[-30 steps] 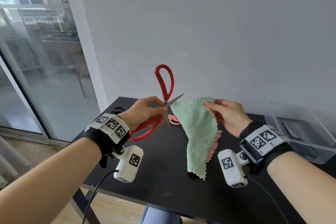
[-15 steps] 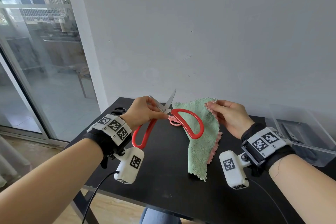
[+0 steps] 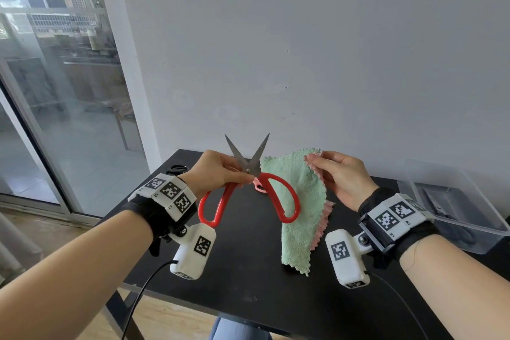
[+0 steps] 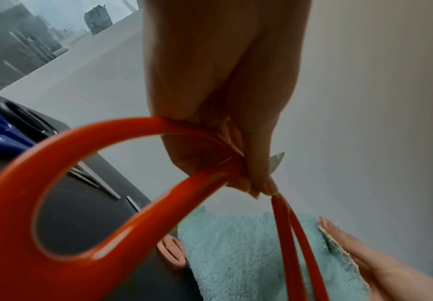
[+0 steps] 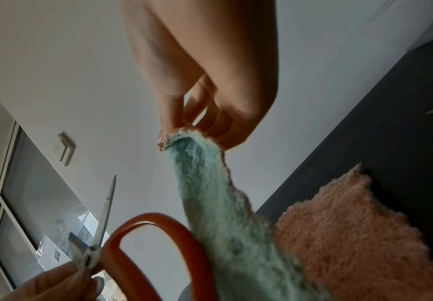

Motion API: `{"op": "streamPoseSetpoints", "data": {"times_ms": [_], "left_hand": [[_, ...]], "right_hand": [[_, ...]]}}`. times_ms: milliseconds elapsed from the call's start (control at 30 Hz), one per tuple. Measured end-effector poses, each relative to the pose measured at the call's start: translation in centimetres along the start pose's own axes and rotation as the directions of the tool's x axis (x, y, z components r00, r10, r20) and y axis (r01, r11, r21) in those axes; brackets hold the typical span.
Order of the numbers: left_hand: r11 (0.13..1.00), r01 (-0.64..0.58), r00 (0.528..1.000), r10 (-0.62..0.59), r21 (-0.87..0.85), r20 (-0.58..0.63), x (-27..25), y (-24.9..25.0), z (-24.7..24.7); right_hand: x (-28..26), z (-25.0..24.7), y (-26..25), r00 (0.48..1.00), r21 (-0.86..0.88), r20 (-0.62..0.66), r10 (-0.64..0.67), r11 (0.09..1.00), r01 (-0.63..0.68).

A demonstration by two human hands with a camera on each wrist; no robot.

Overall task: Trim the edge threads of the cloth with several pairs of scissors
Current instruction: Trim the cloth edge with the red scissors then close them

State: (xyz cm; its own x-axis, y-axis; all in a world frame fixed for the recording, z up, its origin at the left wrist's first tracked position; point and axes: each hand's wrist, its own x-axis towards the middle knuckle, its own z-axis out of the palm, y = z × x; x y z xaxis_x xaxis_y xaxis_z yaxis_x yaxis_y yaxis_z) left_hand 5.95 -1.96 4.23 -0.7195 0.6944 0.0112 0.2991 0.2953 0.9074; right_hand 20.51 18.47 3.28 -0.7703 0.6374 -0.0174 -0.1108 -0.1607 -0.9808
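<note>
Left hand (image 3: 218, 172) pinched red-handled scissors (image 3: 249, 190) at the pivot, steel blades splayed upward; right hand (image 3: 340, 176) pinched fluffy green-pink cloth (image 3: 299, 201) corner, scalloped edge hanging.

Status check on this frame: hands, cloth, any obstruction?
Left hand grips red scissors near pivot, blades open, pointing up. Right hand pinches cloth corner. Nothing between blades and cloth.

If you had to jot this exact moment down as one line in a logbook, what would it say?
left hand: grips red scissors near pivot, blades open, upward | right hand: pinches green-pink cloth corner | cutting: not yet
</note>
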Motion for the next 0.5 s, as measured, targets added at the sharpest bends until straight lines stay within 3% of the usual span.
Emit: {"op": "streamPoseSetpoints", "data": {"times_ms": [233,500], "left_hand": [[0.991,-0.081,0.991,0.069,0.103,0.115,-0.1,1.2,0.1],[0.991,-0.105,0.989,0.095,0.082,0.115,0.8,1.7,1.1]], "right_hand": [[0.1,1.0,-1.1,0.995,0.065,0.098,0.027,0.997,-0.033],[-0.5,3.4,-0.3,0.979,0.083,0.193,0.071,0.993,-0.089]]}}
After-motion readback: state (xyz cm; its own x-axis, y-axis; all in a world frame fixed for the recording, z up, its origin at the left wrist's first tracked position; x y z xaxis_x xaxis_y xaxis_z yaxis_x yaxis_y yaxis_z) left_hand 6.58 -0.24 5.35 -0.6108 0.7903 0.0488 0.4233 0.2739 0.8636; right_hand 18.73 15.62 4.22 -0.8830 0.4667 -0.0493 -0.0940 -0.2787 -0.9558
